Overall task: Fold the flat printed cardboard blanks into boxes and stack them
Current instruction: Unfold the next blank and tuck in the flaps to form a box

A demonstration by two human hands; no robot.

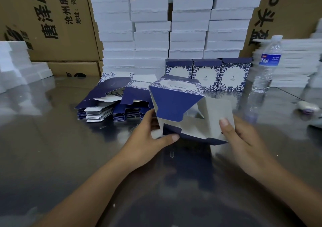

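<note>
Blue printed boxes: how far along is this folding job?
Done: three folded boxes stand in a row at the back of the table. In hand: the left hand and right hand grip a half-folded box, its end flaps open. Left: two piles of flat blanks lie behind it, so most of the job seems to remain.

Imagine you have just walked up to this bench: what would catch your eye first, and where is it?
First, the half-folded blue box, its flaps open, held at centre between the left hand and right hand. Behind it three finished boxes stand in a row, with a pile of flat blanks to their left. A wall of stacked white cartons fills the back, and a water bottle stands at right.
</note>
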